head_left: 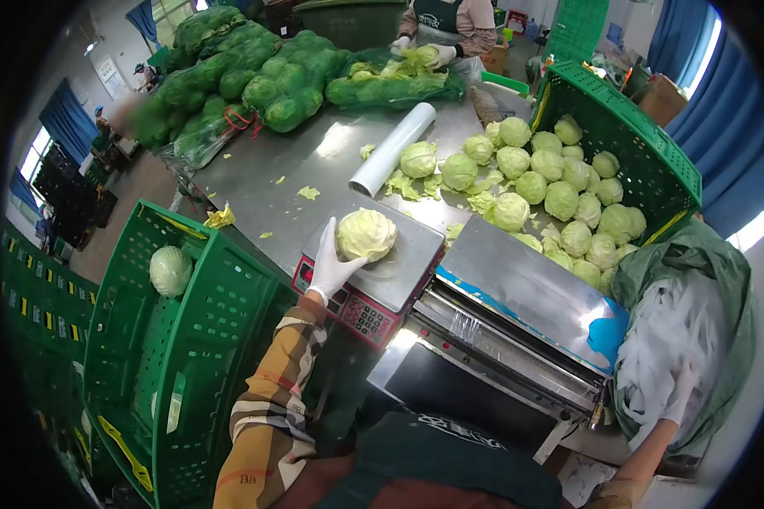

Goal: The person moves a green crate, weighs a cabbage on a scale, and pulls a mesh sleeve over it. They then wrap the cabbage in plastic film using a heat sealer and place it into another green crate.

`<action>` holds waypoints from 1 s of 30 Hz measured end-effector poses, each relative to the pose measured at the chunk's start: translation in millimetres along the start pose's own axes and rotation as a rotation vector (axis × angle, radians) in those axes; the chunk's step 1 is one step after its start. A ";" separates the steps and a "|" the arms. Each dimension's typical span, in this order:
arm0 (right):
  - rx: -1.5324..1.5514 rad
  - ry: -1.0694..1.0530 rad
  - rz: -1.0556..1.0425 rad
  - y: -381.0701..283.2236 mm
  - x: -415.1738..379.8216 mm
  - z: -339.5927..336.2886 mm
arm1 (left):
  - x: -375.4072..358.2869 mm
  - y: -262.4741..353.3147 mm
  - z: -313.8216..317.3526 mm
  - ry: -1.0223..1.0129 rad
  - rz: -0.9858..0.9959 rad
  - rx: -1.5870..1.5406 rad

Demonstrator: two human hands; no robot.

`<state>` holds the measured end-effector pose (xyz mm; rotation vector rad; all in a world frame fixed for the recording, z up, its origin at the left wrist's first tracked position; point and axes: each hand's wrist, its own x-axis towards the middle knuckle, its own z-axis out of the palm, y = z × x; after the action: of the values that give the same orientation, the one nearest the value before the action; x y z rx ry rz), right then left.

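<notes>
A pale green cabbage (366, 235) rests on the metal plate of a red digital scale (369, 321). My left hand (334, 263), in a white glove, is curved around the cabbage's left side, with the thumb below and the fingers above. Far to the right, my right hand (681, 392), also gloved, reaches into a green bag (733, 293) full of white foam net sleeves (666, 339). Its fingers blend into the white material, so I cannot tell whether they grip a sleeve. A film wrapping machine (518, 293) stands between the scale and the bag.
Many trimmed cabbages (561, 200) spill from a tipped green crate (628, 127) at right. A roll of film (392, 151) lies on the metal table (267, 191). Green net sacks (284, 81) fill the back left. Another crate (204, 339) holds a netted cabbage (171, 271). A co-worker (444, 25) stands opposite.
</notes>
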<state>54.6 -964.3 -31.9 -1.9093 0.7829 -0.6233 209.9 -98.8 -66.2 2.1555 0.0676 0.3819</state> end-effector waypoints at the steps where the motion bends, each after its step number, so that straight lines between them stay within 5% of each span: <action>1: 0.166 -0.012 0.080 1.0 4.1 6.1 | -1.8 1.6 0.1 0.033 -0.004 0.008; 2: 0.476 -0.022 0.162 -28.3 -22.9 24.3 | -3.4 -0.3 0.4 0.035 0.001 0.002; 5: 0.591 -0.140 0.195 3.7 -25.0 40.7 | -5.0 -20.7 6.5 0.055 0.036 -0.027; 7: 0.247 -0.163 0.145 28.3 -32.2 44.9 | -4.3 -23.6 9.6 0.050 0.013 -0.128; 9: 0.246 -0.190 0.219 38.2 -26.5 51.7 | -14.6 4.8 2.1 0.034 -0.043 -0.109; 12: 0.508 0.051 0.370 -39.3 -69.6 91.1 | -22.2 -14.7 5.0 0.087 -0.047 -0.202; 16: 0.235 0.166 0.127 -43.5 -56.1 97.5 | -33.3 -9.1 -4.4 0.116 -0.116 -0.258; 22: 0.278 0.217 -0.126 -74.8 -47.3 110.7 | -36.0 -5.8 -9.3 0.151 -0.129 -0.213; 25: 0.099 -0.022 -0.079 -111.9 -52.4 116.1 | -40.4 1.0 -11.5 0.155 -0.132 -0.203; 27: 1.114 -0.239 0.014 -147.5 -61.8 123.0 | -46.6 18.0 -10.6 0.172 -0.163 -0.231; 28: 1.118 -0.231 0.023 -148.8 -52.9 128.2 | -47.1 20.4 -10.9 0.166 -0.170 -0.226; 30: 1.666 0.244 0.397 -140.3 -30.1 138.1 | -51.3 29.9 -7.5 0.148 -0.173 -0.222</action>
<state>167.6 -813.8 33.4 -0.1586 0.4319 -0.8324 156.1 -119.9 -50.7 1.8840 0.2805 0.4273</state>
